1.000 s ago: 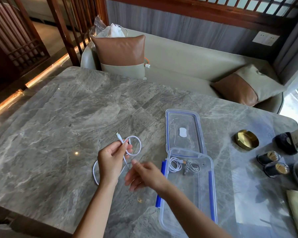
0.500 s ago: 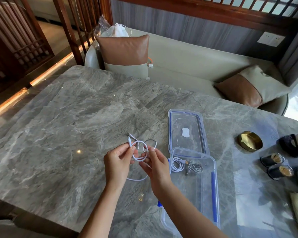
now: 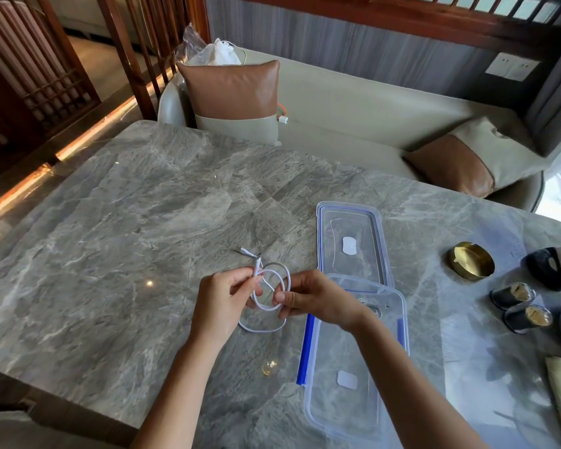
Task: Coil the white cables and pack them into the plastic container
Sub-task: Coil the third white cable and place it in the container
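- Grey marble table (image 3: 110, 254) lies under the clear plastic container (image 3: 347, 400), which sits open near the table's near edge.
- Beige sofa (image 3: 353, 102) runs along the table's far side, well beyond the container, with a brown-and-beige cushion (image 3: 234, 92) upright on it and a second cushion (image 3: 460, 163) leaning farther right.
- The container has a blue clip (image 3: 305, 348) along its left side. The right wrist covers most of what is inside its far end, so I cannot tell what lies there.
- The clear lid (image 3: 350, 244) lies flat on the table, touching the container's far end.
- The left hand (image 3: 224, 296) is just left of the container's far corner, its grip pinching the white cable (image 3: 272, 286) close to one plug.
- The right hand (image 3: 318, 299) is over that same corner, its grip clenched on the right side of the cable's loops.
- The cable hangs between both hands, left of the container, in about two rings, with one slack loop drooping toward the table and two plug ends poking out past the left fingers.
- A brass dish (image 3: 471, 264) sits right of the container, beside the lid.
- Two small dark cups (image 3: 512, 294) stand right of the container.
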A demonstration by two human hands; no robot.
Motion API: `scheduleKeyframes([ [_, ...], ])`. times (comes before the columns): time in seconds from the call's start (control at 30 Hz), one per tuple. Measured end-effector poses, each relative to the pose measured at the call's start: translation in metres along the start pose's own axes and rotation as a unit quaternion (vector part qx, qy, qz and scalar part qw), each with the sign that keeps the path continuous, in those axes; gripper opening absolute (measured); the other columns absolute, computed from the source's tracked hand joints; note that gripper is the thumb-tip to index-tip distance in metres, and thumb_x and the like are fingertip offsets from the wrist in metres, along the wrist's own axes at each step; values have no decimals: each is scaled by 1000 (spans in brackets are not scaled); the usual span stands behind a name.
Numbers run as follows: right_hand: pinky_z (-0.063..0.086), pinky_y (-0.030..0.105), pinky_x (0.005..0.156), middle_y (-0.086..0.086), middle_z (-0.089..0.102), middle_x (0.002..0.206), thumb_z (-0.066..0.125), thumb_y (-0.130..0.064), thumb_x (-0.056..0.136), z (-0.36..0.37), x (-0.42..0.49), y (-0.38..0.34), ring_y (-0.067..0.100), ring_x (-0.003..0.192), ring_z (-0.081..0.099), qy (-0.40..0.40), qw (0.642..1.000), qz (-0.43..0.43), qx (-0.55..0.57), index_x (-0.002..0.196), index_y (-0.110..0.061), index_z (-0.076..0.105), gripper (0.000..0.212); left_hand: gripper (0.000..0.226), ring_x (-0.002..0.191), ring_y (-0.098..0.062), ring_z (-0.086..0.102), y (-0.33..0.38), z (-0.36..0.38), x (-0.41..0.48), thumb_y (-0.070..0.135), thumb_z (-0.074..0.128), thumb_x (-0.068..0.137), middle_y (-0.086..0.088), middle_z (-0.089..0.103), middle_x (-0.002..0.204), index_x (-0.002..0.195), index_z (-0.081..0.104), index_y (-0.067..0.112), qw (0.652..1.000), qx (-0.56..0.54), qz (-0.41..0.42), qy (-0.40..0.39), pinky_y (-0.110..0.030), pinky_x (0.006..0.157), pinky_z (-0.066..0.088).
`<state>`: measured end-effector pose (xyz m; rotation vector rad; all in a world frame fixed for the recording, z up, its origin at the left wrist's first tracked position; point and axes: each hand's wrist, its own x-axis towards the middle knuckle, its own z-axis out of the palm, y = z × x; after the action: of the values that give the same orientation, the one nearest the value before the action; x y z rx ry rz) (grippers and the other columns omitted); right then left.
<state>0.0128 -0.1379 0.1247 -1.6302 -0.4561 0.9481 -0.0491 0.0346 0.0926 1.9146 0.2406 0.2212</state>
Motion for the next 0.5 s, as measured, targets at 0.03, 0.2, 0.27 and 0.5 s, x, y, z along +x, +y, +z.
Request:
scheduleKeyframes([
  [0.03, 55, 16, 64, -10, 70, 61, 57, -7, 91, -2, -1, -1, 2, 60, 65, -6, 1000, 3, 1, 82, -17, 67, 17, 15, 59, -3, 67, 1, 0, 1, 19, 66, 83, 16, 71, 67, 77, 72, 31, 1000, 0, 13, 1, -18, 55, 52],
  [0.2, 53, 17, 63, -7, 69, 65, 54, -7, 92, -10, -8, -7, 6, 61, 65, -62, 998, 10, 19, 79, -13, 67, 19, 21, 110, -3, 58, 6, -3, 3, 27, 69, 79, 10, 63, 117, 98, 67, 36, 997, -61, 44, -36, -24, 84, 48],
  [0.27, 53, 17, 64, -7, 70, 64, 53, -7, 93, -12, -10, -9, 7, 61, 66, -81, 996, 12, 31, 79, -12, 67, 20, 36, 120, -3, 53, 5, -5, 3, 34, 63, 80, 12, 58, 129, 116, 59, 35, 990, -101, 3, -102, -27, 96, 44],
  [0.5, 53, 16, 61, -9, 69, 62, 56, -9, 91, -18, -7, -11, 4, 58, 64, -58, 998, 13, -3, 78, -15, 67, 18, 20, 61, -7, 50, 3, -5, 5, 37, 70, 78, 0, 60, 62, 71, 68, 19, 993, -80, -43, -82, -24, 61, 40],
])
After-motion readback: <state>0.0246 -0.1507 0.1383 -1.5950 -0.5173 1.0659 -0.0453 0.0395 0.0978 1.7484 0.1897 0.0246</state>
